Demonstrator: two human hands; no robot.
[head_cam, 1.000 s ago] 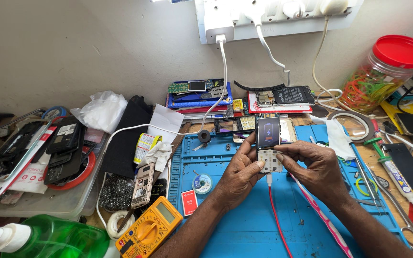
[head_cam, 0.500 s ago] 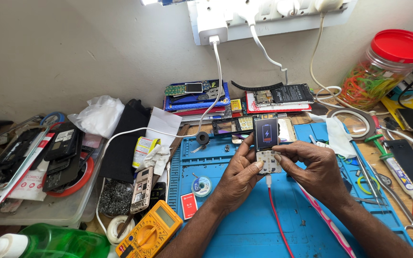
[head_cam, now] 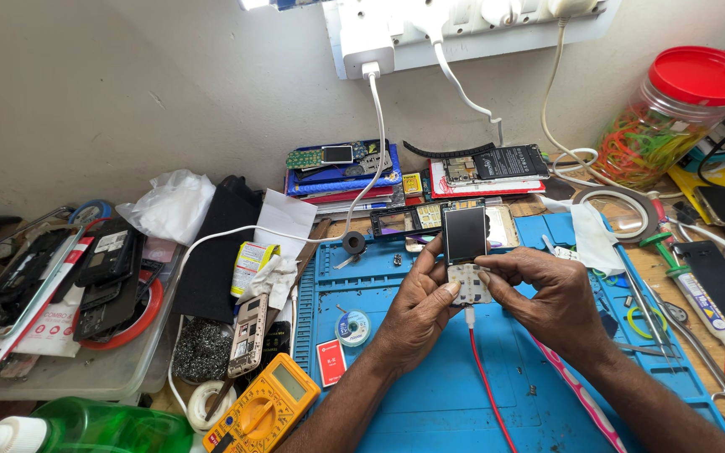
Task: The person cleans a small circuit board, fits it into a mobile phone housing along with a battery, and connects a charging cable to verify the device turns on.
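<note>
Head camera view, looking down at a cluttered repair bench (head_cam: 673,277). Both hands pinch a small keypad phone (head_cam: 466,252) held upright over a blue work mat (head_cam: 430,394). Left hand (head_cam: 417,306) has its fingers curled around the phone's left edge, thumb pressed on the white keypad. Right hand (head_cam: 547,294) grips the right edge, its fingers (head_cam: 497,268) pressed against the keypad side. Dark screen of the phone faces the camera. A red wire (head_cam: 484,377) hangs from the bottom of the phone and runs down across the mat.

Compared with half a second earlier, hands and phone keep the same grip and the same spot above the mat; only the camera has shifted slightly.

Left of the mat lie a yellow multimeter (head_cam: 262,411), a bare phone board (head_cam: 247,334) and a green bottle (head_cam: 111,428). A tray of dark phone parts (head_cam: 102,277) sits further left. Behind the phone are stacked boards and batteries (head_cam: 341,168). Right of the hands lie tweezers (head_cam: 644,306) and a glue tube (head_cam: 698,298). A jar with a red lid (head_cam: 673,117) holds coloured rubber bands. A white power strip (head_cam: 463,25) is on the wall.
</note>
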